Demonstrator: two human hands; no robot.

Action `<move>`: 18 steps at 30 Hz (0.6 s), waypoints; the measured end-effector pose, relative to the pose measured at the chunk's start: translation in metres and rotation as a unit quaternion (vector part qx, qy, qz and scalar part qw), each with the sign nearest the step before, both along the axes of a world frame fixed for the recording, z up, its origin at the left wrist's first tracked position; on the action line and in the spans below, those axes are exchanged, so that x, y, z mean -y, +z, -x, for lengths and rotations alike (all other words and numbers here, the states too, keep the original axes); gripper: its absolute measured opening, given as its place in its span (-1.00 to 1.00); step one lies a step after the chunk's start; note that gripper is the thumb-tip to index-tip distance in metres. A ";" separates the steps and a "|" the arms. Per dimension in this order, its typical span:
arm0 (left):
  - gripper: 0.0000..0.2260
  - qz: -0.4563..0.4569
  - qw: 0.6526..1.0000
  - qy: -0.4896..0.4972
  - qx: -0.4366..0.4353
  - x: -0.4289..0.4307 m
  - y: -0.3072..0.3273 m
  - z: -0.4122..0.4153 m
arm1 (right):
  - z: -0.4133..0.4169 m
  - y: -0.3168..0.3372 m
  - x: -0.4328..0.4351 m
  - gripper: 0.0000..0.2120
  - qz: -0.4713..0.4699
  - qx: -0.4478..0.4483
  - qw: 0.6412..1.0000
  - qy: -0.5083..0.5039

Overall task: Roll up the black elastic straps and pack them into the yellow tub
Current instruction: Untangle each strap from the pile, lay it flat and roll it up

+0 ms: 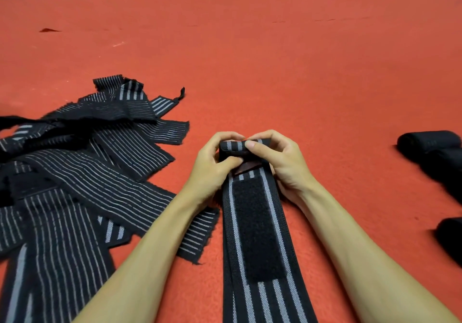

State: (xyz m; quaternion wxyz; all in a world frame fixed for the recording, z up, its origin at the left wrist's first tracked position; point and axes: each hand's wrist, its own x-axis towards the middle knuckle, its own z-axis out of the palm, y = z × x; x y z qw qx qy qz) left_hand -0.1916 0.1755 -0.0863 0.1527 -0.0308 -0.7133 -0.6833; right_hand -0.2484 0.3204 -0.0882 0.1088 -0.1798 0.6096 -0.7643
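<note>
You had both hands closed on the far end of one strap, near the middle of the red worktop. Your left hand and right hand pinched the small roll from either side, fingers curled over its top. The rest of that strap lay flat, running back to the near edge, its fuzzy fastening patch facing up just behind the roll. The loose pile of straps lay by the left edge, and finished rolls sat by the right edge; the yellow tub was out of view. The likely trouble was the elastic springing loose if either pinch eased. Uneven pressure from one hand would probably have skewed the roll into a cone. The patch could also have snagged the weave early and bunched the wrap.
</note>
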 end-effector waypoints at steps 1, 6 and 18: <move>-0.69 -0.034 0.999 -0.024 0.022 -0.001 0.001 -0.001 | 0.000 -0.001 -0.001 -0.86 -0.003 -0.013 1.000 -0.002; -0.65 -0.097 0.990 -0.022 0.102 -0.004 -0.001 -0.001 | 0.001 0.001 -0.004 -0.74 0.024 -0.030 0.999 0.012; -0.67 -0.019 1.000 -0.004 0.008 0.001 -0.004 0.000 | 0.000 0.003 -0.006 -0.59 0.012 -0.007 1.000 0.016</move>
